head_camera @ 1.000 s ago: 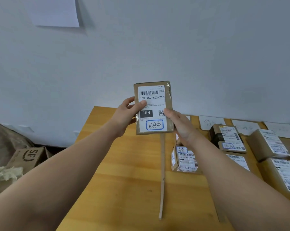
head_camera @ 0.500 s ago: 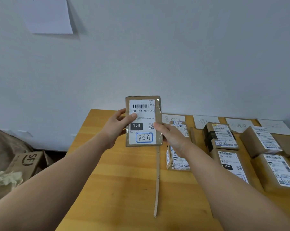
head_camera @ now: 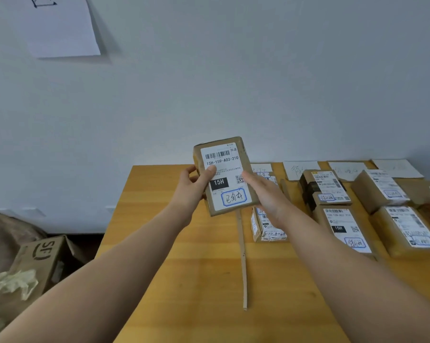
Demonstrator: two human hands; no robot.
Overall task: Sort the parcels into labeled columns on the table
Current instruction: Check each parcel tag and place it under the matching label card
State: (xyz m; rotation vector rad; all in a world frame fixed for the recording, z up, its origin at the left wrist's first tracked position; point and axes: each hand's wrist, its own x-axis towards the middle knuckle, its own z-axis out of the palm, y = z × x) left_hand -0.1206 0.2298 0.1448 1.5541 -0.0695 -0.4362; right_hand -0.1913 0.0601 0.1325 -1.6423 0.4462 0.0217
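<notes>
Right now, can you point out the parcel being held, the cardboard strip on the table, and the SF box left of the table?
Held parcel (head_camera: pixel 226 169): head camera view, on its white label.
Cardboard strip (head_camera: pixel 243 263): head camera view, midway along its length.
SF box (head_camera: pixel 44 251): head camera view, on its printed side.

Both hands hold a brown parcel above the wooden table, label facing the camera and reading 15H-159-A03-210. The left hand grips its left edge, thumb on the label; the right hand grips the right edge. More parcels lie in columns to the right, behind a thin cardboard strip.
</notes>
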